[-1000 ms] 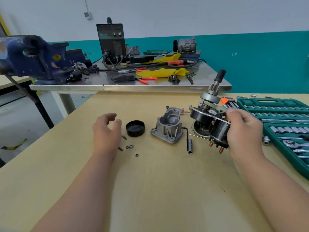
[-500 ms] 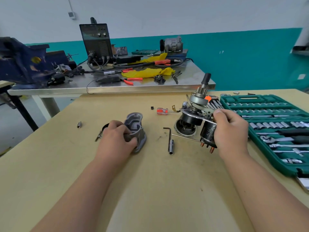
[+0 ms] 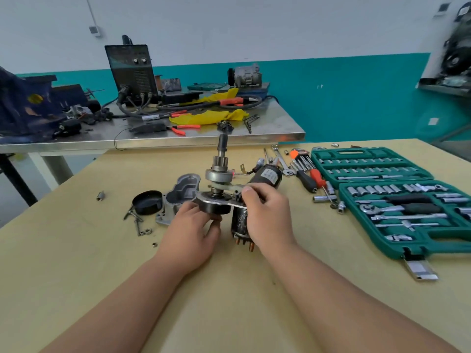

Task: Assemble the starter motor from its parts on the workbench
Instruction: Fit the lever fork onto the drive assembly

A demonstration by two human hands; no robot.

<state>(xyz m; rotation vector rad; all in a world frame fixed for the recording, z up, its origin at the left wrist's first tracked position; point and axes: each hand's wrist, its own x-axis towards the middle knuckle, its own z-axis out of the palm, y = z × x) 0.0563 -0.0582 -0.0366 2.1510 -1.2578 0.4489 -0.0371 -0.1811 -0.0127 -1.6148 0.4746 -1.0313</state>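
The right hand [image 3: 267,215] is gripping the solenoid side of the starter motor assembly [image 3: 215,207], its thumb pressing on the fork lever. The left hand [image 3: 193,230] is curling its fingers under the dark round body. Both are holding the assembly upright over the workbench [image 3: 102,276], with the aluminium housing [image 3: 178,197] lying just behind, beside a black cap [image 3: 147,202].

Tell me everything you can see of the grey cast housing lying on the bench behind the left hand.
The grey cast housing looks like bare aluminium, matt. It lies on the wooden bench with its hollow cavity facing up and a mounting flange with a bolt ear at its near-left corner. The black cap sits right beside it on its left. The left hand and the held motor assembly cover its right side; no hand holds it.
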